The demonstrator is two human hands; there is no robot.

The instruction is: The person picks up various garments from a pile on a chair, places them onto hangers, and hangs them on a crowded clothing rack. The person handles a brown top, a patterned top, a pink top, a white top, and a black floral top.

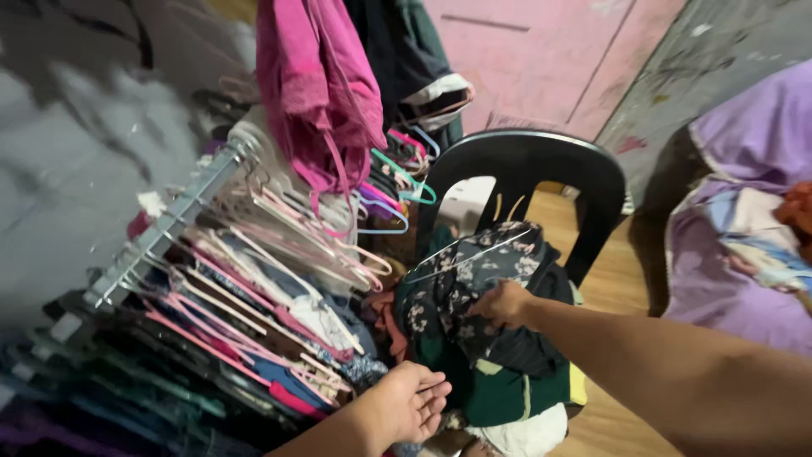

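My right hand (501, 305) grips a dark floral garment (461, 275) that carries a thin clear hanger. The garment lies on top of a pile of clothes (499, 381) heaped on the seat of a black plastic chair (541, 169). My left hand (410, 402) is lower down, palm up with fingers spread, holding nothing. It hovers between the clothes pile and a crowded rail of hung clothes (245, 313).
A metal clothes rail (161, 233) runs from the lower left, packed with garments on pink and clear hangers. A magenta garment (317, 93) hangs at the top. Purple bedding (744, 220) sits at right. Behind are a pink wall and wooden floor.
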